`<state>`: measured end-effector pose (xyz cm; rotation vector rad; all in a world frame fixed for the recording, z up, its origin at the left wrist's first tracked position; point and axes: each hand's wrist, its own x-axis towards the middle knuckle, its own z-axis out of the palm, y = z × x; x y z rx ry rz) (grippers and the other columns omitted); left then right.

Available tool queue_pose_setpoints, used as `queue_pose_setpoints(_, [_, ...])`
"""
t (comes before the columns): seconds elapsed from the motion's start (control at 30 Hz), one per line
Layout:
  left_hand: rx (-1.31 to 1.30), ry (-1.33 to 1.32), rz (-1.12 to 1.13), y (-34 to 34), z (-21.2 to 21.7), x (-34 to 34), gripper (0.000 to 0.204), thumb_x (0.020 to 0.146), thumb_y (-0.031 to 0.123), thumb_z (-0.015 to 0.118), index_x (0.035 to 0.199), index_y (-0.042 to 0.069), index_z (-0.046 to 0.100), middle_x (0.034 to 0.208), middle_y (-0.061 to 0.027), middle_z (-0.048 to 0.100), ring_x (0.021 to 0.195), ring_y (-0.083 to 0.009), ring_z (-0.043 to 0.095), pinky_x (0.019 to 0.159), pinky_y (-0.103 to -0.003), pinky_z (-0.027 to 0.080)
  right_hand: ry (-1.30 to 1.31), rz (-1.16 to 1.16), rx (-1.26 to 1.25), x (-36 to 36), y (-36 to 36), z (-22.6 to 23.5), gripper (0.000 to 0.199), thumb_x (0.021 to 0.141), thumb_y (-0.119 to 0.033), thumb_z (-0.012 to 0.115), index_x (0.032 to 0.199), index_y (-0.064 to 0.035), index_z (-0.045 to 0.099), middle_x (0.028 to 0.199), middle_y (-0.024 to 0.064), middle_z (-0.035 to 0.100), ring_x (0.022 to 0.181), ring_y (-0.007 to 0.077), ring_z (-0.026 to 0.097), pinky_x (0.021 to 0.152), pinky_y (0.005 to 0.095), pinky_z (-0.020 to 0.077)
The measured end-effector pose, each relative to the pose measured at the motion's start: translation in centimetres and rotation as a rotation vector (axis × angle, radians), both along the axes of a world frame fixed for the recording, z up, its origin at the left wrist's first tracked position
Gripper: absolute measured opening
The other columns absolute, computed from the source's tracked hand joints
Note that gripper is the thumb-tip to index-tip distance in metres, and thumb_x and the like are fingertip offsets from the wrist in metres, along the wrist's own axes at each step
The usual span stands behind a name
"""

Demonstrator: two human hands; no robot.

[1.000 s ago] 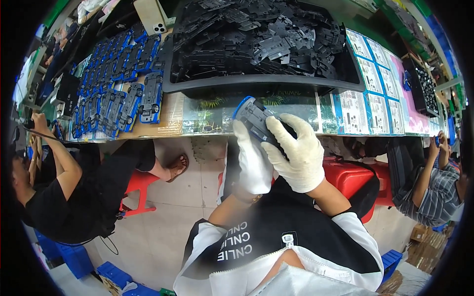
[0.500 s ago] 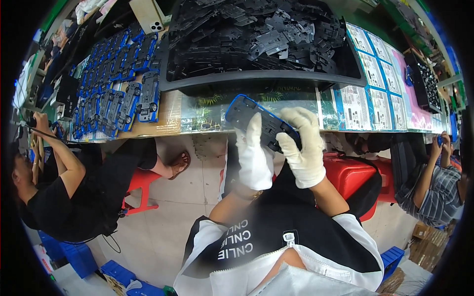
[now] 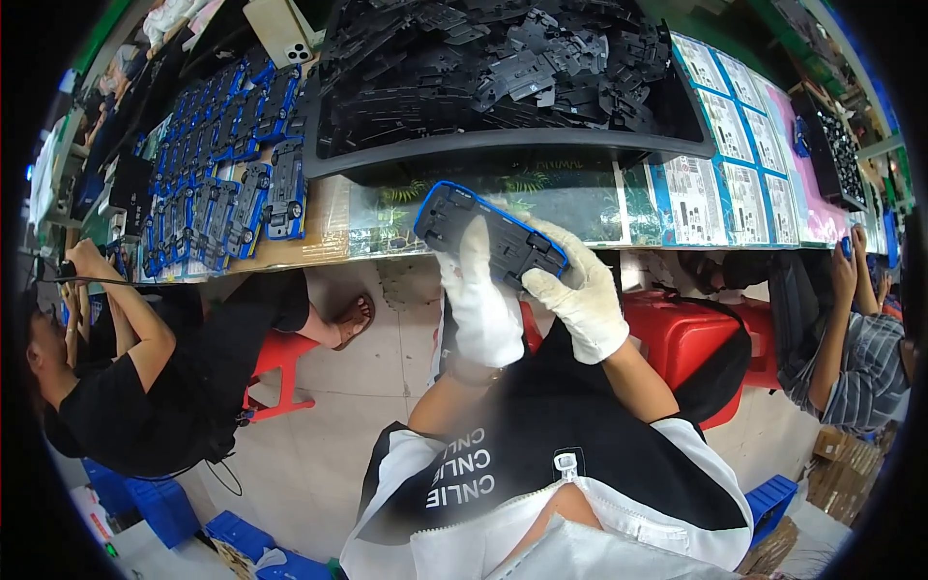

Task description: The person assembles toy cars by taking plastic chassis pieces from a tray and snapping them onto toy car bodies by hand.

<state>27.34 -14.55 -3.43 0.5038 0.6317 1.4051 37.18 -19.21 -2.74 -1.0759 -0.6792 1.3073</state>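
Observation:
A blue toy car body with a black underside plate [image 3: 454, 218] is held bottom up over the table's near edge. My left hand [image 3: 479, 304], in a white glove, grips it from the left with the thumb laid on the black plate. At its right end my right hand [image 3: 585, 300], in a cream glove, has its thumb and fingers round the corner. Just beyond them stands a large black bin [image 3: 512, 153] heaped with loose black chassis plates [image 3: 541, 68].
Rows of blue and black toy cars [image 3: 232, 164] lie at the left. Behind them is a phone [image 3: 279, 31]. Printed sheets [image 3: 696, 198] cover the right of the table, with a box of small parts [image 3: 831, 159] beyond. Co-workers sit on both sides; a red stool [image 3: 677, 338] stands nearby.
The car has shifted left and a little nearer, and more of its right end shows. My right hand has closed lower round that end; my left hand moved left along with it.

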Motion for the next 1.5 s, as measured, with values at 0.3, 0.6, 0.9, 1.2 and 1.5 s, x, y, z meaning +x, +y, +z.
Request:
queue_pose_setpoints(0.3, [0.045,0.306,0.124,-0.4,-0.7,0.1,0.037,0.098,0.030,0.056,0.125,0.005,0.055,0.112,-0.0082,0.063,0.097,-0.0176,0.063,0.087,-0.032,0.051,-0.038,0.017,-0.027,0.4,-0.3,-0.9,0.062,0.083,-0.015,0.078,0.137,-0.0020,0.050,0.120,0.0059,0.060,0.096,0.0123,0.059,0.077,0.0250,0.0522])
queue_pose_setpoints(0.6, [0.041,0.178,-0.006,1.1,0.3,-1.8,0.039,0.099,0.038,0.055,0.120,0.006,0.056,0.113,-0.0108,0.065,0.098,-0.0180,0.063,0.089,-0.034,0.052,-0.059,0.006,-0.026,0.7,-0.8,-1.9,0.065,0.082,-0.014,0.080,0.138,-0.0004,0.048,0.117,0.0071,0.061,0.091,0.0123,0.059,0.077,0.0253,0.0512])
queue_pose_setpoints(0.9, [0.123,0.343,0.051,0.3,0.3,-1.5,0.037,0.098,0.036,0.055,0.118,0.004,0.055,0.109,-0.0158,0.066,0.100,-0.0239,0.065,0.089,-0.036,0.053,-0.037,0.045,-0.046,0.6,-1.0,-2.5,0.067,0.082,-0.022,0.081,0.138,-0.0017,0.050,0.122,0.0049,0.059,0.101,0.0113,0.058,0.082,0.0247,0.0500])
queue_pose_setpoints(1.2, [-0.027,0.166,-0.035,-0.1,-0.1,-1.5,0.042,0.098,0.035,0.054,0.126,0.003,0.052,0.105,-0.0131,0.065,0.096,-0.0216,0.064,0.088,-0.034,0.052,-0.047,0.077,-0.053,0.6,-1.9,-3.2,0.067,0.083,-0.028,0.080,0.136,-0.0013,0.051,0.125,0.0052,0.058,0.111,0.0135,0.056,0.093,0.0263,0.0459])
queue_pose_setpoints(1.5, [0.064,0.290,-0.069,-0.5,0.9,-1.0,0.042,0.100,0.036,0.049,0.127,0.004,0.050,0.113,-0.0135,0.063,0.101,-0.0196,0.063,0.091,-0.033,0.050,-0.054,0.019,-0.109,0.5,-1.8,-2.6,0.064,0.082,-0.027,0.081,0.134,-0.0026,0.052,0.114,0.0017,0.062,0.096,0.0080,0.057,0.078,0.0213,0.0471])
